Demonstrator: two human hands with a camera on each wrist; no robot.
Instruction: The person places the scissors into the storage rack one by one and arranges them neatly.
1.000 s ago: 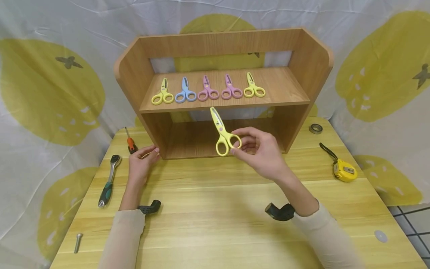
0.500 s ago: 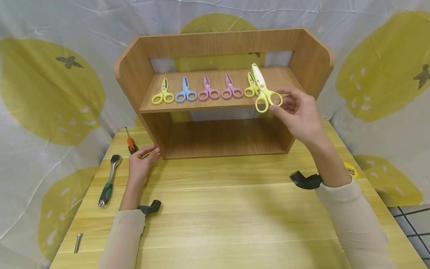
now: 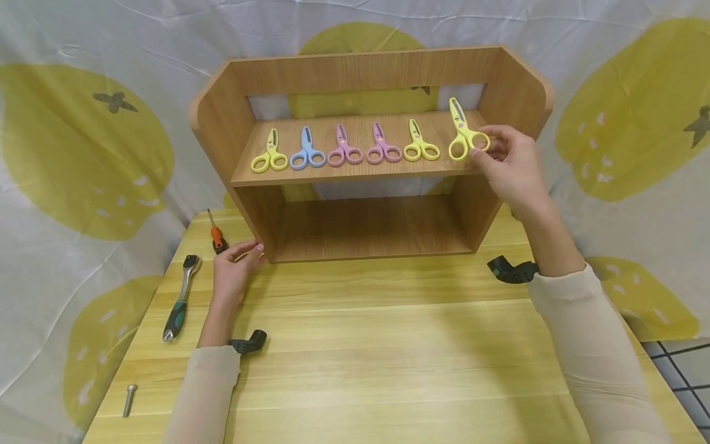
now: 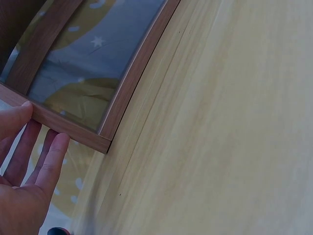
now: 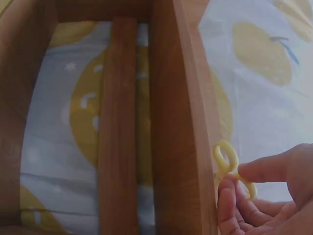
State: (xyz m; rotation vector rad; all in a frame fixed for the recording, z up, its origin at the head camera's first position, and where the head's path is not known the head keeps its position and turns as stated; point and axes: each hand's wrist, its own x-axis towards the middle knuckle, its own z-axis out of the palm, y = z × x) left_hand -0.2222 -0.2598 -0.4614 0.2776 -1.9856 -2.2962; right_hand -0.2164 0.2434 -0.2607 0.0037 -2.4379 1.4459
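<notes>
My right hand (image 3: 507,161) pinches the handle loop of yellow scissors (image 3: 463,132) at the right end of the upper board of a wooden shelf (image 3: 363,74). In the right wrist view the yellow scissors (image 5: 230,169) show between thumb and fingers beside the shelf's board (image 5: 178,122). Several more scissors lie in a row on that board: yellow (image 3: 269,154), blue (image 3: 306,152), two pink ones (image 3: 342,148) and another yellow pair (image 3: 420,144). My left hand (image 3: 235,265) rests open against the shelf's lower left corner (image 4: 100,142), fingers (image 4: 49,164) straight.
The shelf stands on a yellow wooden table (image 3: 377,357). A ratchet wrench (image 3: 180,299), an orange screwdriver (image 3: 215,233) and a bolt (image 3: 129,399) lie at the left. A patterned cloth (image 3: 83,135) hangs behind.
My right hand has carried the yellow scissors from in front of the lower opening up and right to the right end of the upper board. The left hand has stayed put.
</notes>
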